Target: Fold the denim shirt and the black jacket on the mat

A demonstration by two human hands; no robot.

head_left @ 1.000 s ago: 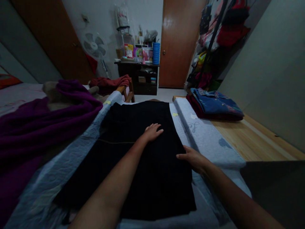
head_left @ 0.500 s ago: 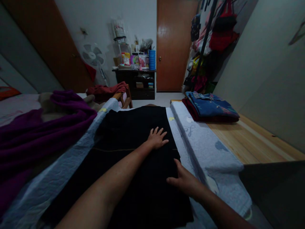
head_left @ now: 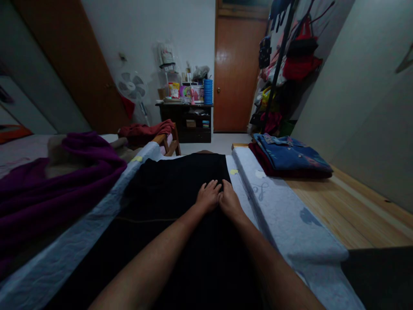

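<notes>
A large black garment with a thin tan line across it lies spread on the pale blue patterned cover. My left hand rests flat on it near its right edge, fingers stretched out and a little apart. Right beside it, my right hand is at that edge with thumb and fingers drawn together on the black fabric. Its thumb side meets the left hand. The fabric between the fingers of my right hand is mostly hidden.
Folded clothes, blue denim over dark red, are stacked on the wooden board at right. A purple blanket is heaped at left. Beyond stand a fan, a dark cabinet and a wooden door.
My right hand has moved forward and left along the garment's edge to meet my left hand, its fingers closing. The left hand stays on the fabric. The view has tilted up slightly.
</notes>
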